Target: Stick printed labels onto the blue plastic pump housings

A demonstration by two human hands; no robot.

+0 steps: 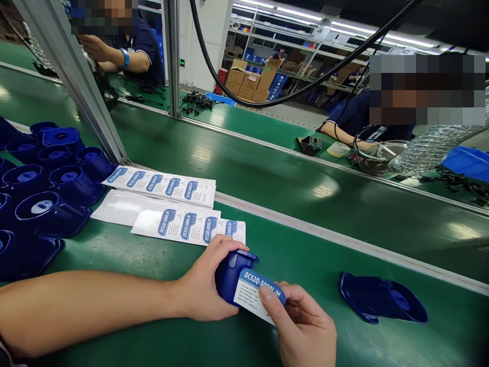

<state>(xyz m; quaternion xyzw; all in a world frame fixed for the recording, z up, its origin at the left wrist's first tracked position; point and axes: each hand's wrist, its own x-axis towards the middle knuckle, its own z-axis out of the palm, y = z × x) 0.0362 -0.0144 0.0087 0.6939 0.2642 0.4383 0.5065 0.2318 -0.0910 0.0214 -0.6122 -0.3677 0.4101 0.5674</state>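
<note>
white tube lights (300, 14) are shining overhead, and metal shelving (284, 45) is standing along the back. stacked brown cartons (248, 81) are sitting before it, near a white wall (208, 41) where a small green sign (182, 62) is glowing. metal posts (173, 61) are rising from a long green bench (244, 148).

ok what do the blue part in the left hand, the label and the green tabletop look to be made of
Blue part: probably moulded plastic, fairly glossy, judging by its even colour and bright edge highlights.
Label: thin printed paper or plastic film, smooth; the look leaves that open.
Green tabletop: perhaps a rubber or vinyl covering, semi-gloss, given its soft, pale sheen.
</note>
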